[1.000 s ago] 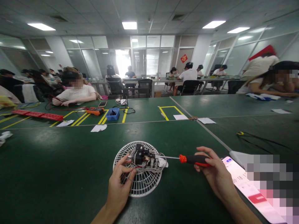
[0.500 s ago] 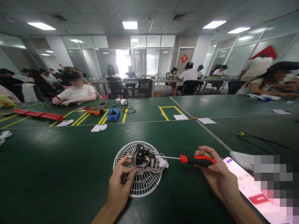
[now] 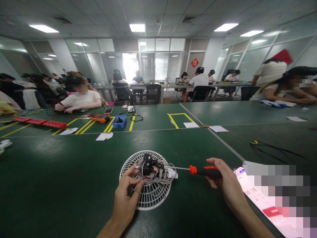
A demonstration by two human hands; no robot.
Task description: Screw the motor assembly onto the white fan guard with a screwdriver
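Observation:
A round white fan grille lies on the green table, with a black fan motor assembly and its grey wires on top. My left hand is closed on the near left side of the motor assembly, fingers and thumb gripping its edge. From the right, my right hand wraps round the red and black handle of a screwdriver. The shaft lies almost level and points left, its tip reaching in among the motor parts, where the exact contact is hidden.
A lit phone lies right of my right arm. Farther off are a blue bin, an orange multimeter, red trays, paper slips and a black strap. A person sits across the table.
My right hand has turned about the screwdriver handle, its fingers now lower and wrapped differently. The left hand and motor assembly hold their place.

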